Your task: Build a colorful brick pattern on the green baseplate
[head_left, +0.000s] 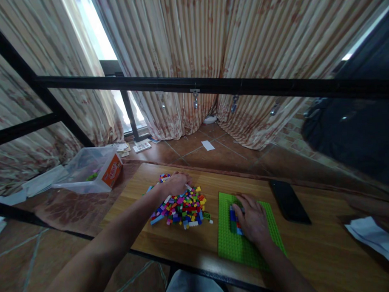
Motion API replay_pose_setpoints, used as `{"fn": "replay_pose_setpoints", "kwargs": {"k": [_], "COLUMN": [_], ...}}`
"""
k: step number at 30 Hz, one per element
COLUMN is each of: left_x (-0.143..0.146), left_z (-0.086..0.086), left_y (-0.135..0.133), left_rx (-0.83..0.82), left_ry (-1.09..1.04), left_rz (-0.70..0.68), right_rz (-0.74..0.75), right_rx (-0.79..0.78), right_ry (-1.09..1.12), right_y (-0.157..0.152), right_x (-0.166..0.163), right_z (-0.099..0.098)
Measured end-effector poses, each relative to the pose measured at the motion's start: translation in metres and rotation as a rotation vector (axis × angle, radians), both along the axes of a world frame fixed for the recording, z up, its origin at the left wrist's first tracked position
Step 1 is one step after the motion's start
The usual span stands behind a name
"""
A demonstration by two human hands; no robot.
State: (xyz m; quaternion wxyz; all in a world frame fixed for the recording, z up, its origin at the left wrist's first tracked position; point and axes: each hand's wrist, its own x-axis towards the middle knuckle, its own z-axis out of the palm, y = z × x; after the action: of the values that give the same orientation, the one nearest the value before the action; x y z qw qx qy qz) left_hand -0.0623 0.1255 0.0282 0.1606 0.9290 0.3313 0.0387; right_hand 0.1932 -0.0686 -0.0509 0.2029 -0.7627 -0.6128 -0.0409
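Observation:
A heap of small coloured bricks lies on the wooden table. My left hand reaches over the far edge of the heap, fingers curled down into the bricks; what they pinch is hidden. A green baseplate lies to the right of the heap. My right hand rests on the baseplate, fingers bent against a small stack of blue, red and green bricks built on it.
A black phone lies right of the baseplate. White paper sits at the table's right edge. A clear plastic bin with an orange label stands on the floor to the left. A black metal rail crosses ahead, curtains behind.

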Motion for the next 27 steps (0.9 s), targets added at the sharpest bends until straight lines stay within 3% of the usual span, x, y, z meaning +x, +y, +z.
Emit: {"fn": "replay_pose_setpoints", "kwargs": {"k": [5, 9, 13, 17, 20, 23, 27], "left_x": [-0.004, 0.006, 0.033, 0.065, 0.084, 0.097, 0.108], "left_z": [0.012, 0.017, -0.003, -0.031, -0.041, -0.038, -0.032], "left_y": [-0.008, -0.044, -0.101, -0.139, -0.144, -0.137, -0.126], "left_rx": [0.004, -0.143, -0.352, -0.457, -0.403, -0.291, -0.191], "left_ry": [-0.032, -0.313, -0.555, -0.599, -0.513, -0.426, -0.352], "left_rz": [-0.044, 0.018, 0.094, 0.174, 0.235, 0.256, 0.158], "right_rz": [-0.010, -0.006, -0.126, -0.207, -0.206, -0.201, -0.197], "right_rx": [0.017, 0.118, 0.370, 0.547, 0.562, 0.539, 0.516], "right_ry": [0.042, 0.238, 0.623, 0.885, 0.966, 0.963, 0.950], "right_y": [0.001, -0.001, -0.006, -0.006, -0.004, -0.003, -0.004], "right_x": [-0.001, 0.000, 0.006, 0.010, 0.011, 0.011, 0.010], "right_z": [0.000, 0.002, 0.003, 0.001, 0.000, 0.000, 0.003]}}
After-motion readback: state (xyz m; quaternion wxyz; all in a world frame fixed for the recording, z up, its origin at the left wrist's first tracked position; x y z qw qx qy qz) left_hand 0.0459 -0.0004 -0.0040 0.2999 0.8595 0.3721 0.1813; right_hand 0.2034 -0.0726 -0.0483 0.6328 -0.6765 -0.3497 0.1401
